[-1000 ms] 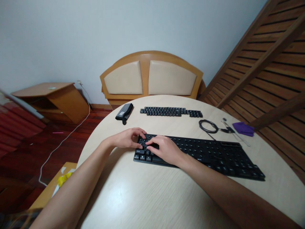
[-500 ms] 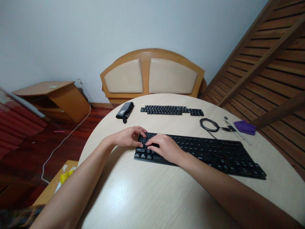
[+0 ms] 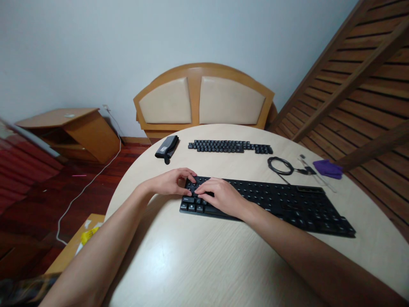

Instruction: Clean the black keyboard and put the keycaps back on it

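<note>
A black keyboard (image 3: 271, 197) lies on the table, its upper key rows showing bare switch posts while several caps remain at the lower left corner. My left hand (image 3: 169, 181) grips the keyboard's left end, fingers at the far corner and thumb near the left edge. Beside it, my right hand (image 3: 223, 197) rests over the left part of the keyboard. Its thumb and fingers are bent together at the keys; whatever is between the fingertips is too small and hidden to make out. Loose black keycaps (image 3: 220, 146) stand in rows behind the keyboard.
A grey and black folded pouch (image 3: 167, 146) lies at the table's back left. To the right are a coiled black cable (image 3: 281, 166), a thin brush-like tool (image 3: 315, 172) and a purple cloth (image 3: 328, 169). The round table (image 3: 179, 260) carries everything; a wooden headboard (image 3: 194, 94) stands behind.
Both hands keep nearly the same place on the keyboard. The whole view has shifted very slightly; nothing on the table has visibly moved.
</note>
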The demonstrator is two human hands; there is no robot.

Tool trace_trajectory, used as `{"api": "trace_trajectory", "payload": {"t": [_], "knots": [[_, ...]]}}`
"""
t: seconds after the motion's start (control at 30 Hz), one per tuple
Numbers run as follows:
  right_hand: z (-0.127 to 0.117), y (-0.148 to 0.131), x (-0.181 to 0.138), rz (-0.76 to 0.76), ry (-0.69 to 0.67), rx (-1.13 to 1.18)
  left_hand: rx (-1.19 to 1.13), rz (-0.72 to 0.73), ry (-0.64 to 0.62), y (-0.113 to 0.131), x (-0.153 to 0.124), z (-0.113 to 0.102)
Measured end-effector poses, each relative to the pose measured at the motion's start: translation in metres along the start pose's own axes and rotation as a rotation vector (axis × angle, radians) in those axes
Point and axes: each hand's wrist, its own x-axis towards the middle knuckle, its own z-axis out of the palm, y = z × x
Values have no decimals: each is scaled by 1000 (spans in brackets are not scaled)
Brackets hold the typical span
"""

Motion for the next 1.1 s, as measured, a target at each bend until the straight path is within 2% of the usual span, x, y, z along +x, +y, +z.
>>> {"api": "trace_trajectory", "payload": {"t": [0.33,0.67,0.93,1.1], "knots": [[0,-4,0,32,13,-33,-3,-2,-3,2,0,-1],[0,-6,0,-30,5,-72,-5,-4,-4,2,1,1],[-1,-8,1,-4,-5,-70,-12,-24,-9,1,1,0],[-2,-11,2,73,13,-9,-9,-32,-8,1,0,0]]}}
